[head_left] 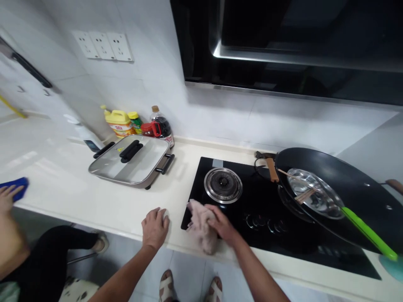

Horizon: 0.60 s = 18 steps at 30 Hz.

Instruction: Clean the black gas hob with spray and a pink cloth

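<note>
My right hand (pixel 222 224) is closed round a pale pink cleaning cloth (pixel 201 222), pressing it on the front left corner of the black glass cooktop (pixel 233 224). Part of the cloth hangs over onto the counter edge. The round burner (pixel 223 185) lies just behind the cloth. To the left of the cooktop, my left hand (pixel 155 226) rests on the white countertop (pixel 119 205) near its front edge. Its fingers are slightly bent and apart, with nothing held in them.
A lidded electric pan (pixel 132 159) stands left, before several bottles (pixel 119 122) by the wall. A large wok (pixel 352 184) on the right holds a metal bowl and a green-handled utensil (pixel 370 233). A range hood (pixel 283 50) overhangs. At far left another person's hand (pixel 8 197) holds a blue cloth (pixel 19 187).
</note>
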Each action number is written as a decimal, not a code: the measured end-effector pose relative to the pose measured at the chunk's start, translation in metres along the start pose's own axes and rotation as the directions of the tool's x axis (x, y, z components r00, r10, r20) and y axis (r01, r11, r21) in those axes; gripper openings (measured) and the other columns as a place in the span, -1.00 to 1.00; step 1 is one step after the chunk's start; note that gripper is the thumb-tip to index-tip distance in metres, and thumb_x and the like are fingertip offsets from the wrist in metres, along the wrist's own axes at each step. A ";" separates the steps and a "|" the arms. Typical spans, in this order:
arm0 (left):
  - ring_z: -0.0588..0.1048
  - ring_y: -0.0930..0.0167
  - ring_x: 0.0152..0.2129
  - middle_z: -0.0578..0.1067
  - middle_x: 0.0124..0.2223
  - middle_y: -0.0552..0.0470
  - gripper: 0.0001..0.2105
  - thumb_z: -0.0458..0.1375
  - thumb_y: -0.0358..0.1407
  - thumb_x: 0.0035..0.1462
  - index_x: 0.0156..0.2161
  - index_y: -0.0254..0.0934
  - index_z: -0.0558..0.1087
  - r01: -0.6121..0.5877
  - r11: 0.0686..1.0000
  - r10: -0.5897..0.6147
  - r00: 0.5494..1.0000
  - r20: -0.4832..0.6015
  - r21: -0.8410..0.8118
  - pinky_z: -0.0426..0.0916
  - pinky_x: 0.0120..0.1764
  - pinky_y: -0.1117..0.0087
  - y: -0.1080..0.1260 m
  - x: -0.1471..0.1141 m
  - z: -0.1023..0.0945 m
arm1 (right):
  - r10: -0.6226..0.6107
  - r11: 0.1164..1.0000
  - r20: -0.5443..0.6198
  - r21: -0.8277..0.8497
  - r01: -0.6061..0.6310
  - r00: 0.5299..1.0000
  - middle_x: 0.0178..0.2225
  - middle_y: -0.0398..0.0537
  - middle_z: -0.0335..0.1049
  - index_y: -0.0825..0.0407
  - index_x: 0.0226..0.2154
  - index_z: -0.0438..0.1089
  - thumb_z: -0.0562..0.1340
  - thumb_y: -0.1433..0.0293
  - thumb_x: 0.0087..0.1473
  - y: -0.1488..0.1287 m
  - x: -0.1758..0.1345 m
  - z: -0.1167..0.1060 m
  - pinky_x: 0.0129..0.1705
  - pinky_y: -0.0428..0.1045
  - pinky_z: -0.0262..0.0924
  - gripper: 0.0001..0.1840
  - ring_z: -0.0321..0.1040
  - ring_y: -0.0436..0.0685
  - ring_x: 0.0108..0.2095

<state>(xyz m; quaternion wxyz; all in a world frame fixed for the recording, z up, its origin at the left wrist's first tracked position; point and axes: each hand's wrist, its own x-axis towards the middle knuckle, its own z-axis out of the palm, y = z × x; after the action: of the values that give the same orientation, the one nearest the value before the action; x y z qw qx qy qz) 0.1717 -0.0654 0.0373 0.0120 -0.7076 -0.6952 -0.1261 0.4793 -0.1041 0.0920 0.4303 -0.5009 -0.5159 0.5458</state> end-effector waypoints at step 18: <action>0.39 0.11 0.14 0.49 0.17 -0.21 -0.68 0.09 -0.27 0.33 0.11 -0.21 0.53 0.018 1.000 -0.018 1.000 0.013 -0.025 0.30 0.11 0.04 0.002 -0.004 0.001 | -0.130 0.271 -0.231 -0.944 -0.189 0.964 0.52 0.21 -0.10 -0.13 0.43 0.16 0.20 -0.10 0.22 0.067 -0.008 0.045 0.34 0.65 -0.36 -0.15 -0.26 0.71 0.47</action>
<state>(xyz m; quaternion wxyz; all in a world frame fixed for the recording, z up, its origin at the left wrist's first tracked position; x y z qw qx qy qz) 0.1739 -0.0693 0.0359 -0.0024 -0.7021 -0.7000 -0.1305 0.4394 -0.1247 0.0250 0.0940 -0.7354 -0.6685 0.0596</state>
